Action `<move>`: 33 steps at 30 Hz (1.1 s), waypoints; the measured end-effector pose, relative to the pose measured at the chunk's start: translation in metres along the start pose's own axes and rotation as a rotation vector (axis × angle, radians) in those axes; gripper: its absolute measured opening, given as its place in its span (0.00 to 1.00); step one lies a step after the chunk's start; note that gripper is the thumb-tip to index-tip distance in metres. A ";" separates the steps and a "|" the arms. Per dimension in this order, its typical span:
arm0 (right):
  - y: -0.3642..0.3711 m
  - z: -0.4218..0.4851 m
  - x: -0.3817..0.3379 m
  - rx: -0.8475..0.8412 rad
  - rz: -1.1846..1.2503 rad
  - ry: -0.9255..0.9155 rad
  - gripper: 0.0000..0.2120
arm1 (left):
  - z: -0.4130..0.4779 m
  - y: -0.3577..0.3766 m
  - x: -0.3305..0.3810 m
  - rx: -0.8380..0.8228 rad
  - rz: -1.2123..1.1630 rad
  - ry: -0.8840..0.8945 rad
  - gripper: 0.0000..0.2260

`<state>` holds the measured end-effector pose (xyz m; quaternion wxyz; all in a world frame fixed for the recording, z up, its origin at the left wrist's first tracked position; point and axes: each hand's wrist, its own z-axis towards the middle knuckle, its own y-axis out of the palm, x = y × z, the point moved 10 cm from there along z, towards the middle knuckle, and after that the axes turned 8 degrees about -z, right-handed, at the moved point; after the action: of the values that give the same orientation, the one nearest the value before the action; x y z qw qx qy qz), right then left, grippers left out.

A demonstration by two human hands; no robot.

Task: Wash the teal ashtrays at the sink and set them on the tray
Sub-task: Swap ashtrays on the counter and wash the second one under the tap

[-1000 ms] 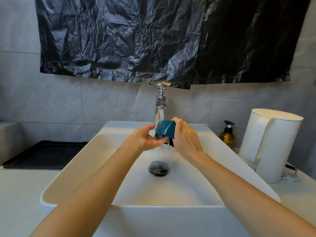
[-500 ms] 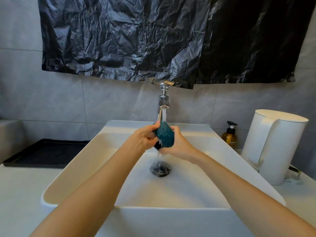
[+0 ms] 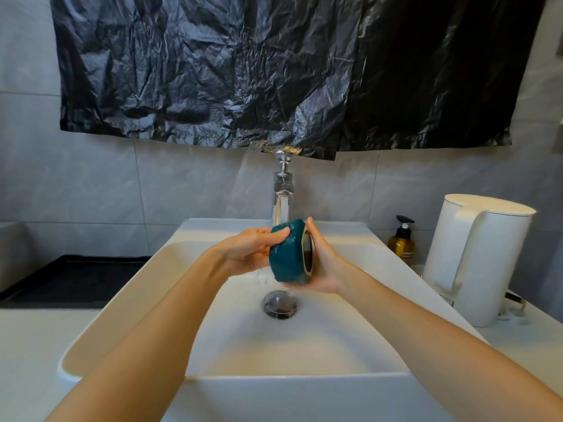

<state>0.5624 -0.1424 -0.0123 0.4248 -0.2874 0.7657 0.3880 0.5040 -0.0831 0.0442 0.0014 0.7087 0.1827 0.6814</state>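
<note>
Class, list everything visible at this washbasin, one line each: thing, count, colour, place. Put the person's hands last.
Crumpled black plastic sheet: one, black, hung across the top of the view.
Rectangular white ceramic sink: one, white, centre.
Chrome tap: one, silver, behind the sink.
Round metal drain: one, dark, sink floor.
Glazed teal ashtray: one, teal, held on its side under the tap.
Flat black tray: one, black, left of the sink.
Amber pump bottle: one, amber, right of the sink.
White handled jug: one, white, far right.
Left hand: one, grips the ashtray's left side.
Right hand: one, holds its right, open side.
</note>
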 end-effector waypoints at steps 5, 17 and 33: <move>-0.013 0.012 -0.003 0.172 0.019 -0.076 0.38 | 0.005 0.011 -0.002 0.010 0.007 0.019 0.18; -0.036 0.015 -0.008 0.382 -0.159 -0.022 0.36 | 0.028 0.000 0.007 0.410 0.366 0.192 0.16; -0.027 0.012 -0.003 0.336 -0.040 -0.003 0.33 | 0.013 0.012 0.019 0.452 0.453 0.430 0.11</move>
<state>0.5893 -0.1462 -0.0232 0.4758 -0.2269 0.8133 0.2463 0.5197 -0.0863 0.0645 -0.3436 0.5546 0.1631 0.7401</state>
